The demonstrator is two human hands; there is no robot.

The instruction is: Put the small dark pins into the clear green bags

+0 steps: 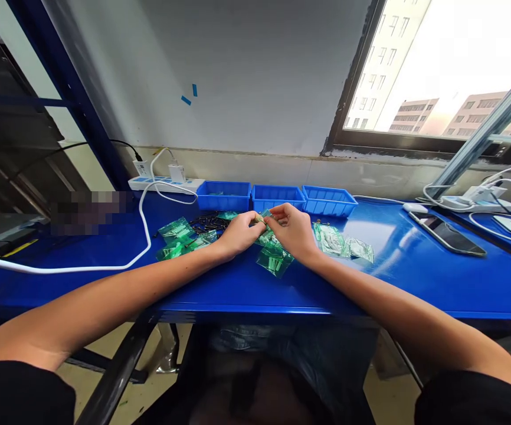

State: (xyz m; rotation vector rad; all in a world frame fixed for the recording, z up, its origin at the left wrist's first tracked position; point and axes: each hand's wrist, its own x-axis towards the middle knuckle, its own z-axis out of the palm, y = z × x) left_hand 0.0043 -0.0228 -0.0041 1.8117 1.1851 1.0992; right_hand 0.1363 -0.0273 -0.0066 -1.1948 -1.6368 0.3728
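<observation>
My left hand (241, 232) and my right hand (294, 232) meet over the middle of the table, fingertips pinched together. Between them is the top of a small green-tinted plastic bag (266, 213); its contents are hidden by my fingers. Just below lie more green bags (275, 261) with pale, slim pieces inside. Left of my left hand, several green bags (176, 231) rest beside a pile of black screw-like parts (211, 223). To the right of my right hand are green bags holding whitish contents (331, 241) and a flat silvery-green bag (360, 249).
Three blue bins (224, 195) stand in a row against the wall. A white cable (143, 236) crosses the blue table (238, 290) at left, from a power strip (193, 185). A phone (448, 232) lies at right, near another power strip (479, 202) and cables.
</observation>
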